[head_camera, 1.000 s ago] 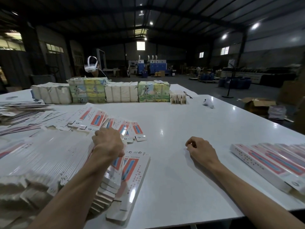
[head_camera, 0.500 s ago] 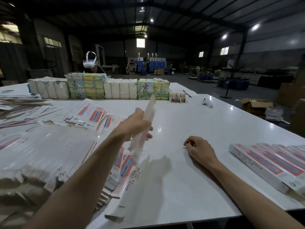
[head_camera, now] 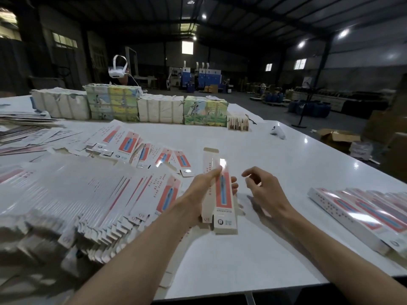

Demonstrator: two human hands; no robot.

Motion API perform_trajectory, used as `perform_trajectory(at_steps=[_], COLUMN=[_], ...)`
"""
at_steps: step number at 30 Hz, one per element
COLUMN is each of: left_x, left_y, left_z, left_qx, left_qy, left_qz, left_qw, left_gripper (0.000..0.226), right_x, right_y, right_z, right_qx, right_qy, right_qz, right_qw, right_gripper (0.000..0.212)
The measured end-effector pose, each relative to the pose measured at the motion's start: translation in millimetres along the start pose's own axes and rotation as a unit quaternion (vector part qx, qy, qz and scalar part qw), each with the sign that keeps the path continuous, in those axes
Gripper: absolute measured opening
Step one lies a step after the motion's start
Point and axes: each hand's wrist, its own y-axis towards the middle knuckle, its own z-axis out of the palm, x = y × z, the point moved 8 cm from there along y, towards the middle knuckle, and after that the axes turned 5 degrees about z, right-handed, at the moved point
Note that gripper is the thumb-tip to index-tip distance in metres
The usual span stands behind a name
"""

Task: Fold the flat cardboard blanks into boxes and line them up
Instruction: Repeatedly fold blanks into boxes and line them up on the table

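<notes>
Head view. Near the middle of the frame, the left hand (head_camera: 204, 190) holds one flat blank (head_camera: 222, 194) roughly upright over the worktop (head_camera: 242, 265). Its grip is a pinch about halfway up, thumb on the printed face and fingers behind. Whether the blank's lower end touches the surface cannot be told. The right hand (head_camera: 264, 190) hovers just beside the blank without touching it, its grip holding nothing and its fingers loosely curled.

The likely trouble is the one-handed pinch on a long, thin, glossy piece. If the right hand pushes a panel before it has a hold of its own, the blank may twist, slip through the thumb, or crease off its score lines. The left forearm passes close over the stack of flat blanks (head_camera: 88, 199) at left. That stack leans and fans toward the near edge at lower left, so a dragged elbow could slide some off. At right, the row of folded boxes (head_camera: 363, 214) lies near the right forearm, and a wide sweep could knock it out of line.

Bare worktop lies between the stack and the row, under the hands and beyond them toward the upper right. The near edge runs along the bottom of the frame. Loose blanks (head_camera: 141, 148) crowd the upper left.
</notes>
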Motion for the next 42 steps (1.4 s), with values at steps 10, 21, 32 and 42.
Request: perform_trajectory(at_steps=[10, 21, 32, 42], left_x=[-4.9, -4.2, 8.9, 5.2], left_y=[-2.2, 11.8, 12.0, 23.2], left_z=[-16.2, -11.3, 21.0, -8.3], left_qx=[-0.11, -0.041, 0.06, -0.012], left_qy=[-0.007, 0.046, -0.049, -0.128], left_qz=[0.009, 0.014, -0.073, -0.024], left_qw=[0.994, 0.998, 0.994, 0.991], left_gripper=[0.052, 0.065, 0.066, 0.053], right_x=[79.8, 45.6, 39.2, 17.5], right_y=[30.7, 38.6, 33.1, 26.4], right_z=[34.1, 23.9, 36.7, 64.2], right_qx=[0.032, -0.007, 0.119, 0.123], right_qy=[-0.065, 0.102, 0.498, 0.414], right_qz=[-0.132, -0.045, 0.044, 0.144], right_qw=[0.989, 0.994, 0.858, 0.89], right_gripper=[0.032, 0.017, 0.034, 0.082])
